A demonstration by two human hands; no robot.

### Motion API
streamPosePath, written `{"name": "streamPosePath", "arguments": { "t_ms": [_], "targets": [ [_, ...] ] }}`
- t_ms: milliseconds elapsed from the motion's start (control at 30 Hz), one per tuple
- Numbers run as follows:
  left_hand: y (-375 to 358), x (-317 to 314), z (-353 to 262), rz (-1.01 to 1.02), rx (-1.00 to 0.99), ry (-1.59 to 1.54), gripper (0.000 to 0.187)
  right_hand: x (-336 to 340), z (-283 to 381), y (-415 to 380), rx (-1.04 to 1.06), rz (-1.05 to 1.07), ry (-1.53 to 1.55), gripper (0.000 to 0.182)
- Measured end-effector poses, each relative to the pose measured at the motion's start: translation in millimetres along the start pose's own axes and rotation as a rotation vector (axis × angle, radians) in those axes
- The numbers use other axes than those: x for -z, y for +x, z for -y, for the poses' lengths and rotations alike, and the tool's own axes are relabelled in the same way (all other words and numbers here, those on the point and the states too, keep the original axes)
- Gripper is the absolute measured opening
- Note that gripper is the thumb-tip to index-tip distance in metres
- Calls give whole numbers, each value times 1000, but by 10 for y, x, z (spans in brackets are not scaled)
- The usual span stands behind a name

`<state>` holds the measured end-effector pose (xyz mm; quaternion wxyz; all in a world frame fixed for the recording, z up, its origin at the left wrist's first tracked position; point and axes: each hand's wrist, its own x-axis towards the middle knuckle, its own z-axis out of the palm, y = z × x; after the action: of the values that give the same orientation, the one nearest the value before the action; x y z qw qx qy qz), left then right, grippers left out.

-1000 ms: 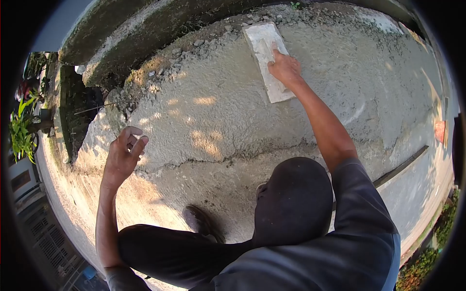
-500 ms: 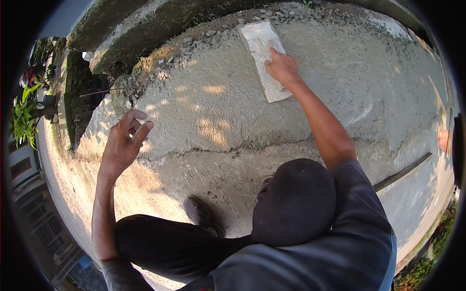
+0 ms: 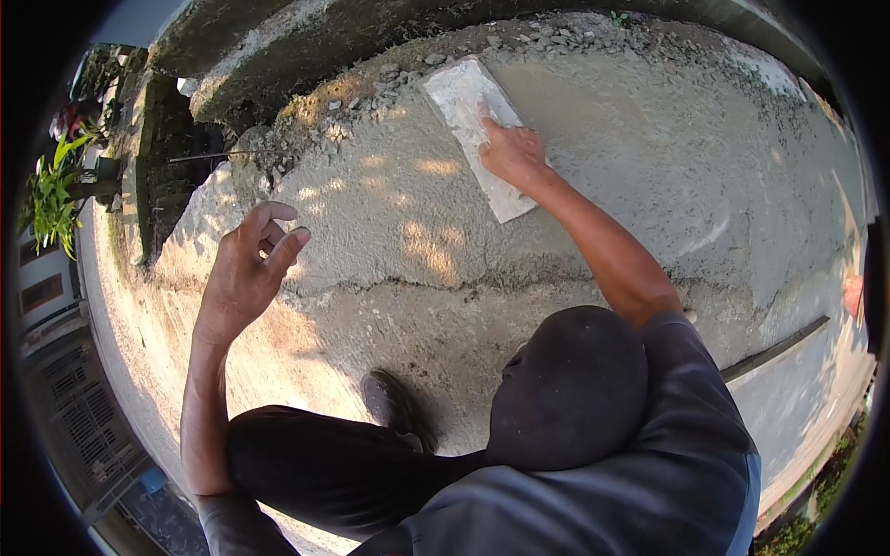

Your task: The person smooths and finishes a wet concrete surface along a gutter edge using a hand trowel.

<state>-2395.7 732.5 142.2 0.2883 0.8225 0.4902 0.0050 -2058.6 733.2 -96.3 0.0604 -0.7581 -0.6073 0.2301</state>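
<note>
My right hand [image 3: 515,156] grips a flat, pale rectangular hand float [image 3: 473,97], smeared with mortar. Its handle is hidden under my palm, and the index finger points along the board. The float lies against the rough grey wet concrete [image 3: 593,204], tilted with its top end to the left. My left hand [image 3: 252,269] hovers over the near left side of the slab, fingers half curled, with a gap between thumb and fingers and nothing visible in it.
Loose stones [image 3: 431,60] line the far edge below a low concrete wall [image 3: 306,56]. A thin rod [image 3: 222,156] crosses the gap at left. My shoe [image 3: 389,400] stands on the older pavement. A long dark strip [image 3: 777,348] lies at right, and a green plant [image 3: 51,199] grows far left.
My right hand has drawn the float leftward and slightly nearer across the concrete. My left hand keeps nearly the same half-curled pose. The whole view has shifted a little.
</note>
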Motion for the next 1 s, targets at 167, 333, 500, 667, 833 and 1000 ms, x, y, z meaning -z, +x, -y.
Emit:
{"name": "streamPosePath", "arguments": {
  "t_ms": [167,333,500,667,833,1000],
  "targets": [
    [124,-117,-135,69,22,36,31,-86,2,86,35,20,-2,78],
    [147,-237,-211,74,1,10,29,-37,-49,107,91,-40,-3,67],
    [11,-168,-245,94,55,-48,27,266,-673,-358,-106,-167,21,60],
    [147,-239,-288,139,113,-70,32,281,-1421,-354,-222,-233,-55,64],
    [101,-170,-229,129,183,-140,33,480,-1686,-744,-330,-242,-71,59],
    [133,-236,-260,174,162,-131,32,539,-1950,-739,-352,-227,-56,69]
  ]
}}
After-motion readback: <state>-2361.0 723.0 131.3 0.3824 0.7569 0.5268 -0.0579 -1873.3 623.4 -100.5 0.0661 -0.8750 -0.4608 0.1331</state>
